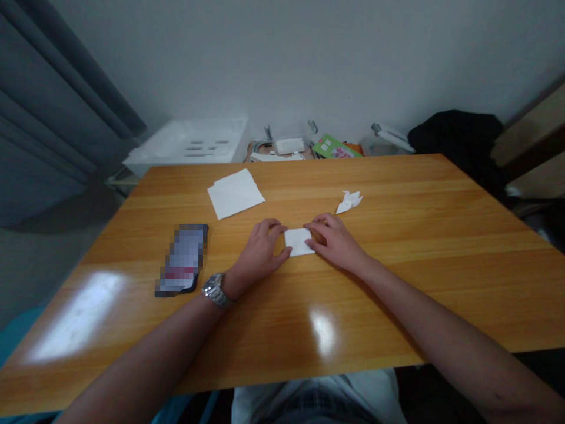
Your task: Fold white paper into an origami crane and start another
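Currently, the left hand (260, 253) and right hand (335, 241) grasp opposite edges of a folded paper rectangle (298, 241) on the worktop (265, 341). One folded paper figure (348, 202) lies complete beyond them; a paper stack (235, 193) lies apart, untouched.

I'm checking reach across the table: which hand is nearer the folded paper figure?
Right. The right hand lies just in front of the folded paper figure, apart from it. The left hand is farther off, beyond the small paper between the hands.
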`<control>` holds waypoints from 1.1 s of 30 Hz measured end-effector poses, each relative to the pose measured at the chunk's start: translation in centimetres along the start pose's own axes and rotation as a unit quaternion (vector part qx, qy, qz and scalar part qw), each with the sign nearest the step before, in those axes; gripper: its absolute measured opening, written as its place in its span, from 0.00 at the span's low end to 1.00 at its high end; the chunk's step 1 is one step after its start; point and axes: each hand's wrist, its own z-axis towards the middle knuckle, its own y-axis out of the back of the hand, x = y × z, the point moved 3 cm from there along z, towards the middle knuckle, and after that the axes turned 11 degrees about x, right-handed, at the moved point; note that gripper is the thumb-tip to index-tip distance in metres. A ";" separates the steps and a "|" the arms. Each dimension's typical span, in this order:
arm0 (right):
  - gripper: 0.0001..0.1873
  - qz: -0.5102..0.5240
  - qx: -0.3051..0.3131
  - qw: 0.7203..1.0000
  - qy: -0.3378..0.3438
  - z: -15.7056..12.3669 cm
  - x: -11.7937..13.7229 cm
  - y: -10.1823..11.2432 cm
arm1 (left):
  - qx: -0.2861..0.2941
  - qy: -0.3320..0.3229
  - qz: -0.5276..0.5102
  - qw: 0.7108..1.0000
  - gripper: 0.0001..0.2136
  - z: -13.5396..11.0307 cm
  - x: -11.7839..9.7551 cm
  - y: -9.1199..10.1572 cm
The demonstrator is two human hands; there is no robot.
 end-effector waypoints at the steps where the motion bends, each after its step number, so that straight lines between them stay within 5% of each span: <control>1: 0.18 0.000 0.001 1.000 -0.002 0.0 0.0 0.0 | 0.001 -0.003 -0.004 1.000 0.19 0.0 -0.1 0.1; 10: 0.16 0.006 0.010 1.000 0.001 -0.1 0.5 0.0 | 0.004 0.003 -0.047 0.999 0.10 0.3 -0.3 0.6; 18: 0.14 0.042 -0.010 0.999 0.011 -0.3 1.3 0.8 | -0.030 0.038 -0.235 0.971 0.09 0.0 -0.2 0.4; 22: 0.15 0.164 -0.031 0.986 -0.029 -0.5 1.2 0.9 | -0.055 0.056 -0.320 0.944 0.09 -0.2 -0.3 0.3; 27: 0.15 0.346 -0.018 0.935 -0.073 -0.5 1.0 0.3 | -0.061 0.044 -0.341 0.937 0.10 -0.3 -0.7 0.4; 33: 0.13 0.379 -0.029 0.922 -0.081 -0.6 1.6 0.6 | -0.064 0.038 -0.368 0.927 0.10 -0.4 -0.7 0.2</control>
